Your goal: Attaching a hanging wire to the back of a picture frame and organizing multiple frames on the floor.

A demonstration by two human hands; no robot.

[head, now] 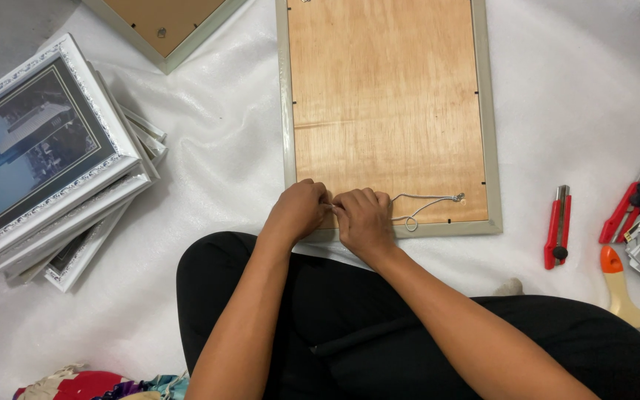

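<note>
White padded sheeting point(209, 141) covers the floor, a seated person working cross-legged on it. The big picture frame point(387, 111) lies face down before the knees, plywood back up. On its lower edge the hanging cord point(424, 201) is fixed at the right screw; the left end looks unfastened. Both hands, left point(299, 211) and right point(364, 220), pinch that cord close together. Stacked frames point(53, 163) wait left; a red cutter point(558, 226) lies right.

Open white sheet point(209, 148) is left between the stacked frames point(46, 155) at left and the central frame point(387, 111); right of it, passage is narrowed by two cutters point(558, 226) and a brush point(627, 296).
</note>
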